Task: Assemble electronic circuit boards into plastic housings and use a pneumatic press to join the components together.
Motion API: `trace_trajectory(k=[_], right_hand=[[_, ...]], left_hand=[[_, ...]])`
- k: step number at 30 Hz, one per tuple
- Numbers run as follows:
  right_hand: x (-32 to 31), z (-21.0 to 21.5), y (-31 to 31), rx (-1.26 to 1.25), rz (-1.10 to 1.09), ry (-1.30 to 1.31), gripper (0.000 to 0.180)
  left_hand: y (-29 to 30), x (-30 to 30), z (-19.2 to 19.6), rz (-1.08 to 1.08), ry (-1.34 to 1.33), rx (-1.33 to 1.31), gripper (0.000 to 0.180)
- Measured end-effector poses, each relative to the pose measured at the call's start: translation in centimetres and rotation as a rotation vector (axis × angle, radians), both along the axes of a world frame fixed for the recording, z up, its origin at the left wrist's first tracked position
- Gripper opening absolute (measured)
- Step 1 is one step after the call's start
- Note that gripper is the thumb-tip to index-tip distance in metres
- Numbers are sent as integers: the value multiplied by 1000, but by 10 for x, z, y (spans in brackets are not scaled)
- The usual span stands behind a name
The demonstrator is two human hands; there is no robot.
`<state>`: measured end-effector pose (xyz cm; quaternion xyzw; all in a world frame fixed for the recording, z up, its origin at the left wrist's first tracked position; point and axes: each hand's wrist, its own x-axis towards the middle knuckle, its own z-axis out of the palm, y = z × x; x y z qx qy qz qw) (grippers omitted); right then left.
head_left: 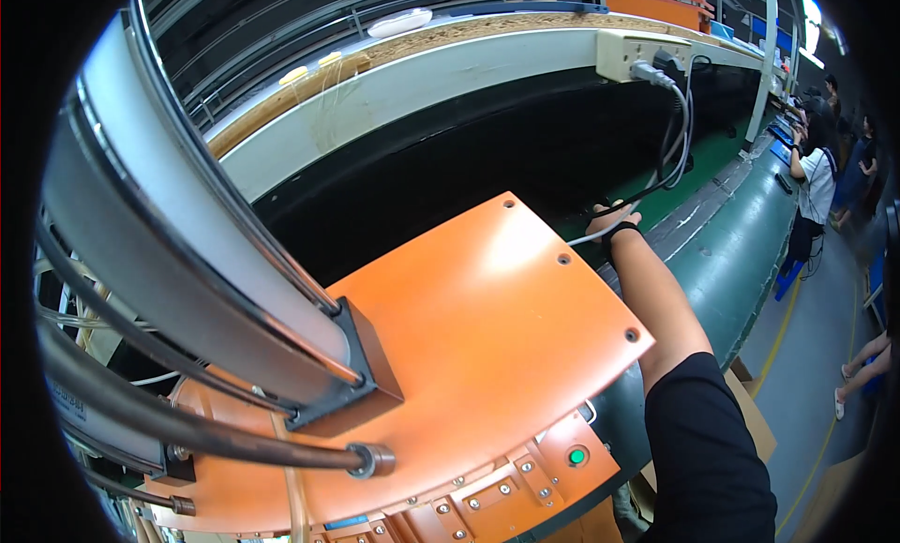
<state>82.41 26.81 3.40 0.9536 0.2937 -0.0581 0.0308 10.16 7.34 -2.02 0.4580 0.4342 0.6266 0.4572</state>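
Observation:
My right arm, in a black sleeve (705, 440), stretches forward past the right edge of an orange machine plate (459, 299). At its end my right hand (616, 218) is beside the plate's far right corner, with a black band (619, 230) round the wrist. Black and white cables (677, 135) hang down close to this hand. The hand is small and foreshortened, its fingers mostly hidden, so whether it grips anything cannot be told. My left hand is out of view.
Large cylinders with metal rods (202, 224) rise from the plate at left. A green button (577, 457) sits on the machine's front. Behind, a power socket box (626, 55) is fixed to a ledge. A green conveyor belt (727, 257) runs right, where people stand and sit.

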Motion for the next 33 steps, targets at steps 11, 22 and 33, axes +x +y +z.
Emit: trace_trajectory(k=[11,22,33], right_hand=[[-4,8,-12,98,201,27,53],[-57,22,-261,1012,-54,1091,56],[-265,-19,-407,919,510,2241,105]], left_hand=[[2,-19,-23,-119,-133,72,66],[5,3,-4,-28,-13,116,58],[-47,-2,42,131,439,59,74]])
